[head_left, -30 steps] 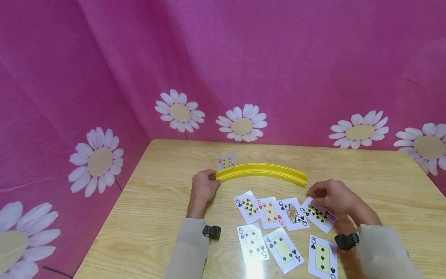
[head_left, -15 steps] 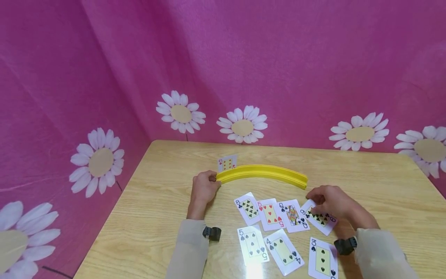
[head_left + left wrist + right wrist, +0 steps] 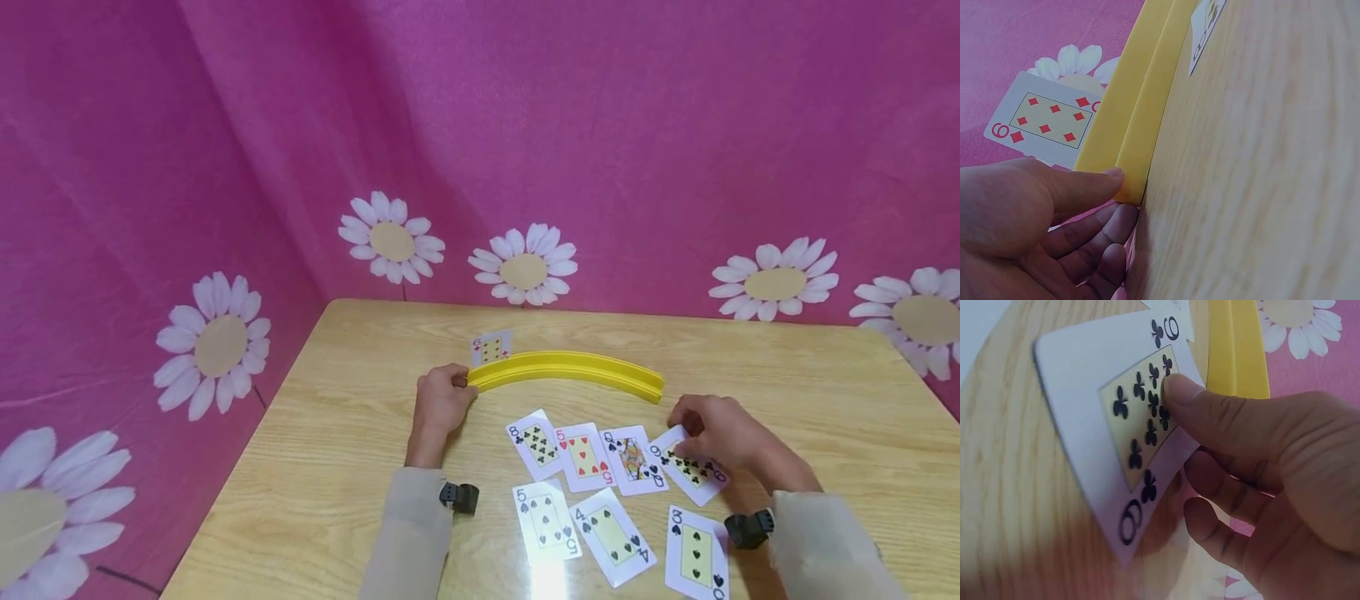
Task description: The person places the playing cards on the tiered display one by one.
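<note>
My left hand [image 3: 442, 404] pinches the left end of a curved yellow card holder [image 3: 566, 367]; in the left wrist view the thumb lies on its face with the fingers curled by its end. A six of diamonds [image 3: 1054, 115] stands upright in the holder near that hand. On the right, my right hand [image 3: 723, 433] grips a nine of clubs [image 3: 1141, 419] between thumb and fingers, the thumb on its printed face. The card looks slightly bent and tilted off the wood in the right wrist view. Its left edge lies close to the queen of spades [image 3: 633, 460].
Face up before the holder lie an eight of clubs [image 3: 536, 443] and a five of hearts [image 3: 583, 457]. Nearer me are a five of spades [image 3: 546, 521], a four of spades [image 3: 612, 537] and a three of spades [image 3: 696, 554]. A pink flowered curtain [image 3: 615, 150] borders the wooden table [image 3: 315, 467].
My right hand has shifted slightly, its thumb coming down onto the nine of clubs, whose upper edge it now grips. The left hand and card holder stay in place.
</note>
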Motion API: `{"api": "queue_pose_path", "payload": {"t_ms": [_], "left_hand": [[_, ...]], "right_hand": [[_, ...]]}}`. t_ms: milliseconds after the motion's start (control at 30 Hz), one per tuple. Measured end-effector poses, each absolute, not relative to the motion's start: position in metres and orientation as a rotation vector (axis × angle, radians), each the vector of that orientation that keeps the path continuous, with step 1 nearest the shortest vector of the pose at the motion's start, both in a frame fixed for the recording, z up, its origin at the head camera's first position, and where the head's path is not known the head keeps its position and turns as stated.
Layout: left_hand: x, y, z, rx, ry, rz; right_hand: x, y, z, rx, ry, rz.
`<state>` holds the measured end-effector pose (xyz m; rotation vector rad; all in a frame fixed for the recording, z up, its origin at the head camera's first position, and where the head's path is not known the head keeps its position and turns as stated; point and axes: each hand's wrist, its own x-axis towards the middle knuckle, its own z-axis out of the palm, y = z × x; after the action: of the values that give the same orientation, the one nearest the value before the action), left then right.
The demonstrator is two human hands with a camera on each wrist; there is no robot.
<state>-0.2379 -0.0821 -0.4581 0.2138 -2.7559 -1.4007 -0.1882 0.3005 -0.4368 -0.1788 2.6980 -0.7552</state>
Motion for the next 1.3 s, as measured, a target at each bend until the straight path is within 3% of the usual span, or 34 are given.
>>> {"api": "queue_pose_path", "payload": {"t_ms": [1300], "left_hand": [[-0.239,-0.081,-0.454,0.224,-2.787,-1.36]], "right_hand": [[-0.191,0.322,-0.392,-0.426,2.761,-0.881]]}}
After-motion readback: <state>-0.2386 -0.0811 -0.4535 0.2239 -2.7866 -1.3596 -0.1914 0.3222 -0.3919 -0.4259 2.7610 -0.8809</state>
